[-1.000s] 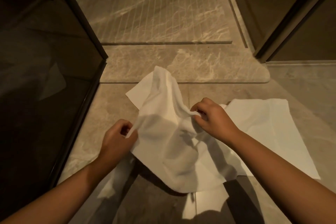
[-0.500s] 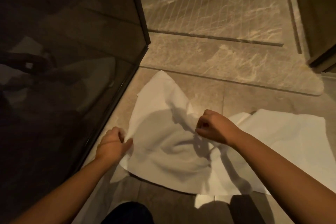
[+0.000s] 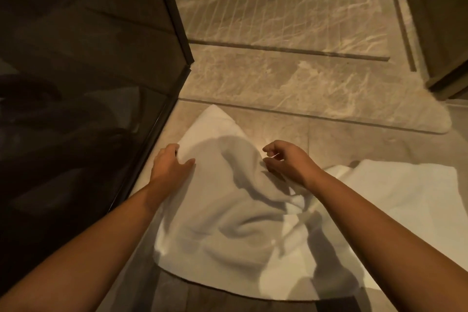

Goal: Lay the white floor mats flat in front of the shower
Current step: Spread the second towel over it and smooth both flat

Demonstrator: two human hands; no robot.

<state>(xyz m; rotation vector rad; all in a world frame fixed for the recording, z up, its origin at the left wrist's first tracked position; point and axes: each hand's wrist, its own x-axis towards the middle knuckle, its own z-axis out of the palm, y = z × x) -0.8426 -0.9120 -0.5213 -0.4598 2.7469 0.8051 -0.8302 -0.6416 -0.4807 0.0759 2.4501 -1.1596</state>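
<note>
Since the earlier frame, both hands had sunk toward the floor and the rumpled mat had come down with them, now lying mostly on the tiles at the centre of the frame, just beside the dark glass shower panel on the left. The left hand lay spread over the mat's left edge, fingers loosely open, pressing rather than gripping. The right hand was curled at centre, thumb and forefinger pinched, seemingly on a bit of the cloth's edge, though the hold was hard to make out. A second white mat lay at centre right, its near corner overlapped by the first. Deep folds ran across the middle of the rumpled mat. If the right hand let go there, those creases would likely stay, and the overlap could leave a ridge between the two.
</note>
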